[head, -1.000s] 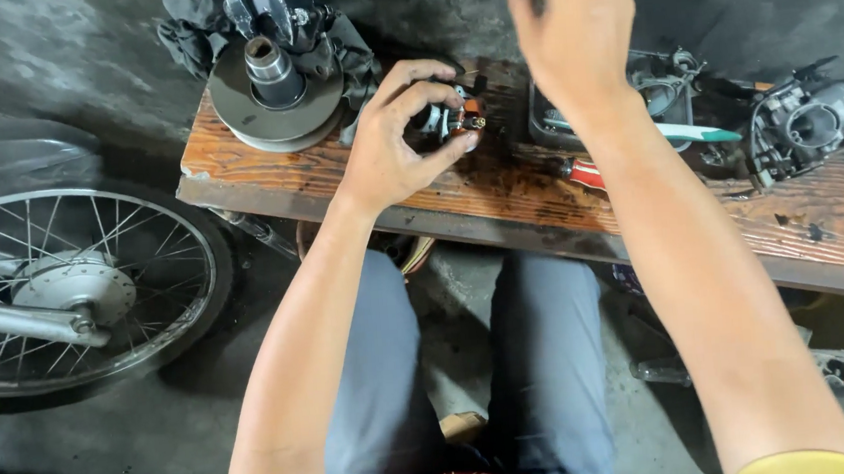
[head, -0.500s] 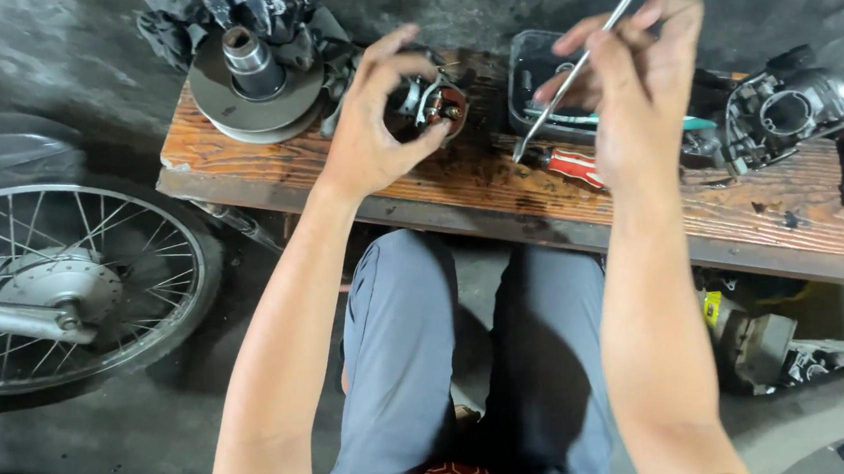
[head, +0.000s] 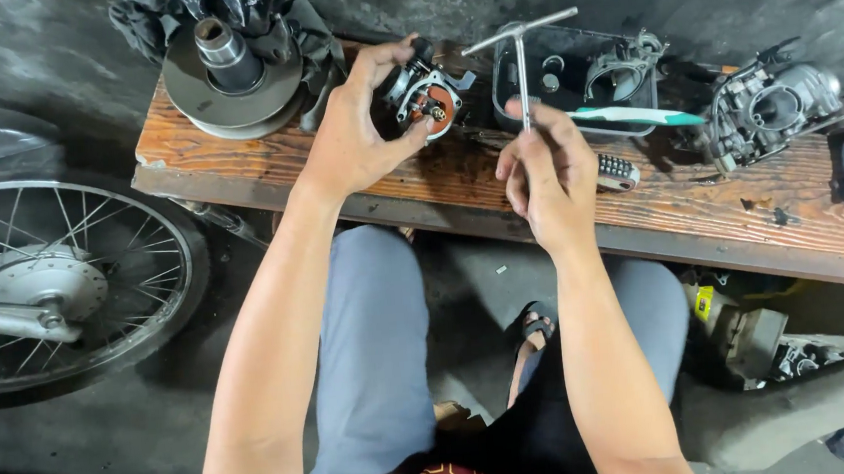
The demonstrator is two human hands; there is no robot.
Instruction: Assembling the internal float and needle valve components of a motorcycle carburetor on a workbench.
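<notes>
**Carburetor turned up for the T-wrench**

Over the surface's [head: 235,161] near edge, the left hand [head: 354,142] cups a carburetor [head: 423,96], its open face tilted toward the viewer, apparently for access. Beside it, the right hand [head: 542,172] pinches an upright T-wrench [head: 521,59] by its shaft.

Bare bench [head: 458,179] between the hands; pulley [head: 234,76], tray [head: 570,80], perhaps carburetor [head: 769,114] crowd the back.

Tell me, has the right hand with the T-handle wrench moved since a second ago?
Yes. The right hand came down from beyond the black tray toward the wooden bench's near edge.
</notes>
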